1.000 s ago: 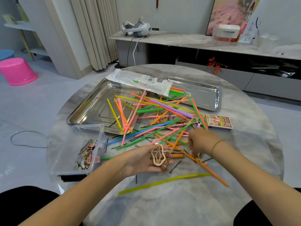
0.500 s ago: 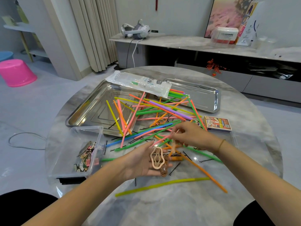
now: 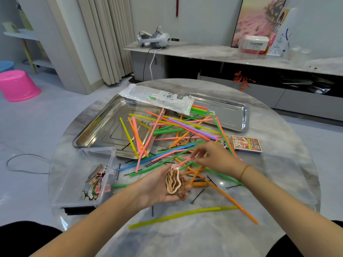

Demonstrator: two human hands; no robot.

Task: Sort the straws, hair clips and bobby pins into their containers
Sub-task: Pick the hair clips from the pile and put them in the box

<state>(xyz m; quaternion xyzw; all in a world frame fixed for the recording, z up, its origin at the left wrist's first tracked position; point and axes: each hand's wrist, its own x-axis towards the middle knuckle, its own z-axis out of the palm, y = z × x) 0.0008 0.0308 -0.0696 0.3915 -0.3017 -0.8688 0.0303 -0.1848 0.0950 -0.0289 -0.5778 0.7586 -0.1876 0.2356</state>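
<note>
Pink stool [image 3: 17, 85], purple straw [image 3: 193, 129], beige and brown hair clips [image 3: 173, 181].

Pale grey floor [image 3: 42, 123], loose cable [image 3: 26, 162] lying on it. Cream curtain [image 3: 109, 39] back left. Pink stool [image 3: 17, 85] far left. Long low cabinet [image 3: 204, 51], marble top; headset [image 3: 154, 38] and painting [image 3: 259, 17] on it. Even, soft light.

Table [image 3: 204, 238]: round, grey marble top.
Far left: large tray [image 3: 104, 130], steel.
Far right: small tray [image 3: 233, 112], steel.
Near left: clear box [image 3: 78, 175], just beside the large tray.
Centre: straws [image 3: 178, 130] in a crossed heap; black pins [image 3: 197, 196] scattered among them.
Right: card box [image 3: 246, 144].
Near: one green straw [image 3: 181, 215], apart.
</note>
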